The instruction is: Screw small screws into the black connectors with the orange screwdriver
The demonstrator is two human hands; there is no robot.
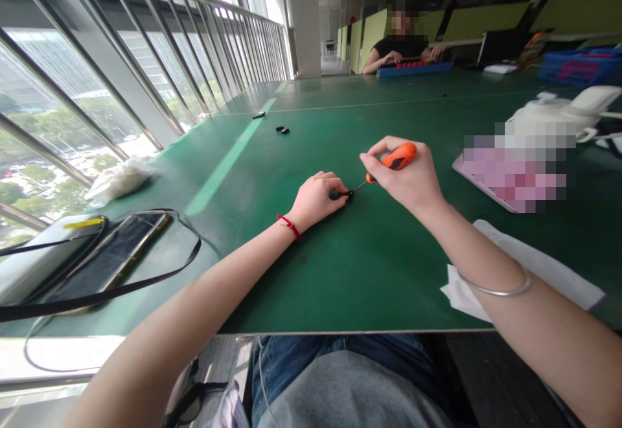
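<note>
My right hand [412, 172] is closed around the orange and black handle of a screwdriver [401, 156]. The thin shaft slants down to the left, and its tip meets a small black part [346, 193] on the green table. Fingers of my left hand [318, 200] pinch that part and hold it against the tabletop. The part's exact kind is too small to make out, and my left fingers cover some of it. Farther off lie a few more small black pieces [282, 130] and another dark piece [259, 115].
The green table [291, 272] runs beside a metal railing [184, 46]. At left lie a phone [114, 253], a black strap and a plastic bag [121, 179]. White paper [529, 266] is under my right forearm, near a pink case [510, 175]. A person [401, 46] sits opposite behind a blue tray [415, 69].
</note>
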